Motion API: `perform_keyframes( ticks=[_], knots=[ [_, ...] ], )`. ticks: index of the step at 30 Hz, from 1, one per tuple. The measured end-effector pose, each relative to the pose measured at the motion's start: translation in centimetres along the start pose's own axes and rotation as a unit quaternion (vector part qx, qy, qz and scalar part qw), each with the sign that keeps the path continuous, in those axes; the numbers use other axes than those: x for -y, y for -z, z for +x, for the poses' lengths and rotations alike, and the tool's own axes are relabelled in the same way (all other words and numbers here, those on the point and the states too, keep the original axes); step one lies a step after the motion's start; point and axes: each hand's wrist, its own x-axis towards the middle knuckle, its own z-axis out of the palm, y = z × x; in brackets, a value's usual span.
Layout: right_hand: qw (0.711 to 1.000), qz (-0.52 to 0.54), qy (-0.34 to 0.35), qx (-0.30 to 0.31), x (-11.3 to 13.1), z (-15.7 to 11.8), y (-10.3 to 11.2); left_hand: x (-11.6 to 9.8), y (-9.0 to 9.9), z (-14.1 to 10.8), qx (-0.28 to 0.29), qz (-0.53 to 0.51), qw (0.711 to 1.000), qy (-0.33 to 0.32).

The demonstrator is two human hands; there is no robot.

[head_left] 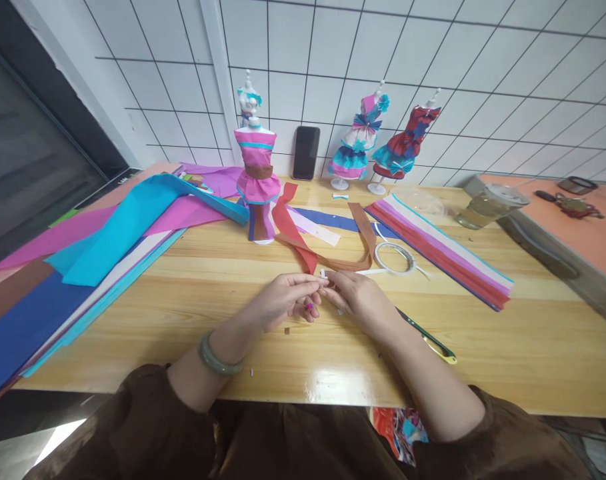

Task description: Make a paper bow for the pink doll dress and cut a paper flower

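My left hand (285,299) and my right hand (360,299) meet fingertip to fingertip just above the table's middle. Thumb and fingers are pinched on both. A tiny pink and purple piece (309,307) shows among the fingers of my left hand; its kind is too small to make out. At my right fingertips sticks up a bit of white tape (323,274). Behind that hand lies a roll of white double-sided tape (395,258) with a loose end. Scissors (427,338) with a dark and yellow handle lie partly behind my right forearm.
A small dress form (255,167) in pink paper stands ahead; two more dressed forms (355,143) stand behind to the right. Long crepe paper strips (127,220) cover the left side. Striped paper (443,253), a phone (306,153) and a lidded cup (490,205) are also here.
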Motion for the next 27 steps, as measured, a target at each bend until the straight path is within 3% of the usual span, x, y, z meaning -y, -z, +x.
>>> perform_keyframes(
  ticks=[14, 27],
  knots=[
    [0.995, 0.096, 0.006, -0.006, -0.4, -0.3, 0.0, -0.5, -0.2, 0.0, -0.02, 0.016, 1.0, -0.002],
    [0.977, 0.188, -0.008, -0.102, 0.6, -0.2, 0.0, 0.3, -0.1, 0.1, -0.005, 0.172, 0.985, -0.013]
  ],
)
